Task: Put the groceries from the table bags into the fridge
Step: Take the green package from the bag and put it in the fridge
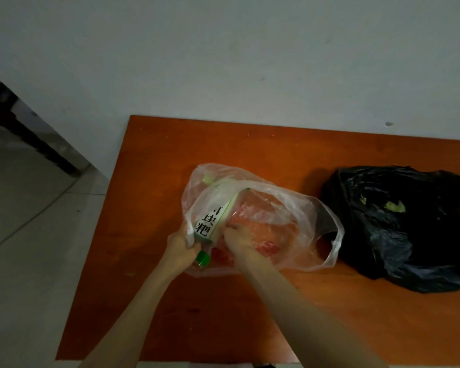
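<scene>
A clear plastic bag (290,208) lies on the orange table (170,155), with a green-and-white packet (210,221) printed with black characters and reddish wrapped goods (263,229) inside. My left hand (181,248) grips the bag's near-left rim. A green cap (203,257) shows just below that hand. My right hand (237,240) reaches into the bag's mouth beside the packet, its fingers curled on the packet's near end. A black plastic bag (404,229) sits to the right, with bits of green showing through tears.
The table stands against a pale wall (223,62). Tiled floor (24,221) lies to the left, where a dark piece of furniture (16,123) stands. The fridge is out of view.
</scene>
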`<state>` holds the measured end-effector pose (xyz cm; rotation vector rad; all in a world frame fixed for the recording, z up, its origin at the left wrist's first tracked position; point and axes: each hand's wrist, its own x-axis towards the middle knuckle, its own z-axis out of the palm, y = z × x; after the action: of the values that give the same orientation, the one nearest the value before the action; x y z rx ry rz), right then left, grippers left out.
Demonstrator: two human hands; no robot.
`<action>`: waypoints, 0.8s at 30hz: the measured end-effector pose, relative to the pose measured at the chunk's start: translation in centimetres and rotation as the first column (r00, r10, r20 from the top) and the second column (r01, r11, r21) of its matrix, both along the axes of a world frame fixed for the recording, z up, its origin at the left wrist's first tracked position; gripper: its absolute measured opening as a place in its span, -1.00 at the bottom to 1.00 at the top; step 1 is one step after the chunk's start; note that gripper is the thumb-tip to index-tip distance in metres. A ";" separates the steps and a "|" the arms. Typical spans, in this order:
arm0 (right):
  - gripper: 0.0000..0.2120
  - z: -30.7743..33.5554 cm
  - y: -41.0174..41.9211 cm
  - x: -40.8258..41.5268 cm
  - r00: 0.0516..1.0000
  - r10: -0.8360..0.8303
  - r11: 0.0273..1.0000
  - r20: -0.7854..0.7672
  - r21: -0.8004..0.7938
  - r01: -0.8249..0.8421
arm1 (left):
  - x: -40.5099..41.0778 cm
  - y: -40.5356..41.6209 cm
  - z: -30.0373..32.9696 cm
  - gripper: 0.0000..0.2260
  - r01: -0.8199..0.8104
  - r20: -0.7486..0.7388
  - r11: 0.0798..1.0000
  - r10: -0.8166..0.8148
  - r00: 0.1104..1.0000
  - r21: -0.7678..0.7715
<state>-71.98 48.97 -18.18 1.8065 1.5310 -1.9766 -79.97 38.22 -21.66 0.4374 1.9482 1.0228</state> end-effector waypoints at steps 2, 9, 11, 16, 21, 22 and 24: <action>-0.81 0.3 0.2 -0.3 1.000 0.007 0.997 -0.001 0.071 -0.006 | 0.0 0.1 0.2 -0.43 -0.004 0.018 1.000 0.004 1.000 0.005; -0.81 0.2 0.0 -0.1 0.999 0.027 0.978 0.042 0.207 -0.036 | -0.5 0.5 0.0 -0.38 0.009 0.004 1.000 -0.009 1.000 -0.022; -0.77 -0.2 -0.1 -0.1 0.997 0.039 0.982 0.060 0.182 -0.049 | -0.4 0.5 0.1 -0.38 0.003 0.004 1.000 -0.003 1.000 -0.017; -0.65 -0.8 0.2 -0.6 0.990 0.083 0.991 0.115 0.091 -0.094 | -0.2 0.4 0.5 -0.43 0.039 0.015 0.999 -0.039 0.999 -0.008; -0.66 -0.9 0.2 -1.2 0.987 0.078 0.989 0.141 0.113 -0.095 | -0.1 0.0 1.1 -0.45 0.067 -0.002 0.998 -0.067 0.998 0.011; -0.67 -0.8 0.3 -1.2 0.988 0.075 0.988 0.136 0.124 -0.092 | 0.0 -0.1 1.3 -0.46 0.070 -0.009 0.997 -0.070 0.998 0.026; -0.68 -0.4 0.4 -1.0 0.994 0.038 0.988 0.103 0.144 -0.053 | 0.3 -0.3 1.4 -0.50 0.101 -0.052 0.993 -0.098 0.994 0.067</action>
<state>-72.98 49.41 -18.60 1.8737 1.7102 -1.7672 -79.66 37.89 -20.22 0.5979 1.9182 1.0259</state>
